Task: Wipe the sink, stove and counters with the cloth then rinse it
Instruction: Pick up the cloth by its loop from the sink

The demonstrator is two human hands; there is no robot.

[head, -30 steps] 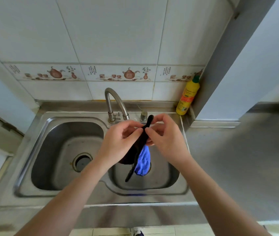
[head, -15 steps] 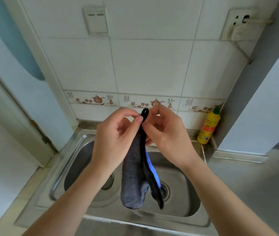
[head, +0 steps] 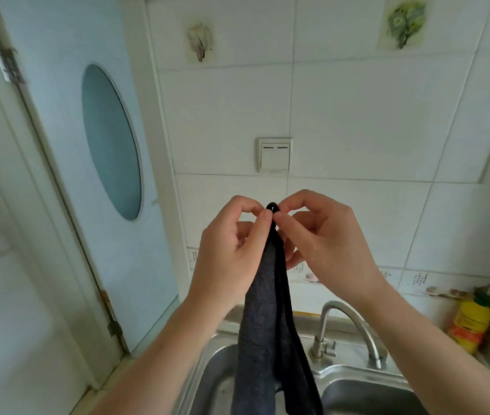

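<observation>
Pinching the cloth [head: 270, 333] by its top loop w/ both hands, left hand [head: 231, 250] & right hand [head: 324, 244] fingertips closed on it, you've got it hanging over the sink [head: 366, 393]. Looks like wiping's done; next prob hang it up, needs a hook, none visible.

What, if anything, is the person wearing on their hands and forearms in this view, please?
Nothing shows on either: the left hand and the right hand are bare, with no gloves, rings, watch or bracelets visible. Both forearms are uncovered up to the bottom edge of the picture, so no sleeves show. The fingernails look short and unpainted.
</observation>
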